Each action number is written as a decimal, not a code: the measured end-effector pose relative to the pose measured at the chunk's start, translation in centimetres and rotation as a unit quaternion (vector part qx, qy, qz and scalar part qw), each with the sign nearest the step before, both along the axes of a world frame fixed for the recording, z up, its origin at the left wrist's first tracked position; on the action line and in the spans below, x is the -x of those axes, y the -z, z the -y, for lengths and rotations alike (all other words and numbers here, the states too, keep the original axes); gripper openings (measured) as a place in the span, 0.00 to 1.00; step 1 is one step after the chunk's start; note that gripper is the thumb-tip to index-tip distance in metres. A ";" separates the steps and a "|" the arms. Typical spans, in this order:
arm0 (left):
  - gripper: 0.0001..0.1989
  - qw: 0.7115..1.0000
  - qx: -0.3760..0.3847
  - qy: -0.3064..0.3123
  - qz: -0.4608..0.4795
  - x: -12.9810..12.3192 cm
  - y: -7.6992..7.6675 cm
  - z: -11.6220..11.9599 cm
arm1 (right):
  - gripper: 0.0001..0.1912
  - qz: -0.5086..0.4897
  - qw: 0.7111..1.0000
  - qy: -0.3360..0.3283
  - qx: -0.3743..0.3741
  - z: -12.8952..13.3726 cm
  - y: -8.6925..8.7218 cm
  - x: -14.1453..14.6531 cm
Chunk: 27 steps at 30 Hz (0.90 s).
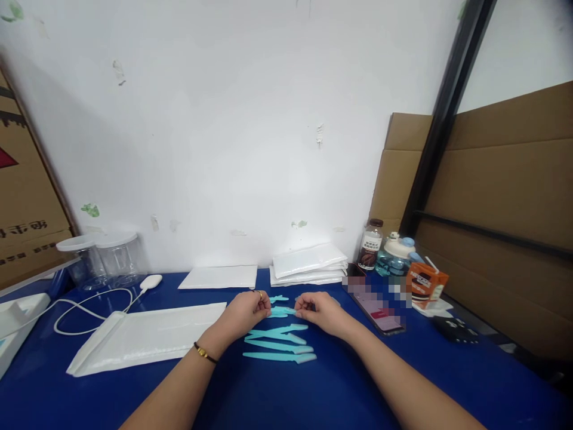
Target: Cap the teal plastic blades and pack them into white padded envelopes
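Observation:
Several turquoise razor-like sticks point(273, 356) with pale heads lie on the blue table, roughly one above another. Past them, my left hand point(250, 310) and my right hand point(317, 310) face each other, fingers pinched at the two ends of a turquoise stick point(283, 310). Another stick shows just under it, and a further small group of turquoise pieces point(278, 298) lies behind, between the hands. The fingertips partly hide the ends of the held stick.
A white padded envelope point(147, 334) lies at left, near a white cable and clear containers point(117, 257). White envelopes point(308, 266) are stacked against the wall. At right are a phone point(380, 310), bottles point(370, 246) and an orange carton point(425, 283).

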<state>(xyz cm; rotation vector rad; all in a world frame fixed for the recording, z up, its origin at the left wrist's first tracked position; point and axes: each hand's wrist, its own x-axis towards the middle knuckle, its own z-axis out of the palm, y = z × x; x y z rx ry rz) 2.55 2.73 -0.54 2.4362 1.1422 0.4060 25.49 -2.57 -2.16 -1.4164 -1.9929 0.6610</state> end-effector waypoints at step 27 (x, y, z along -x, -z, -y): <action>0.05 0.993 -0.066 -0.016 -0.092 0.8 -0.2 -0.3 | 0.03 0.088 0.987 0.134 -0.023 -1.2 1.0 -3.7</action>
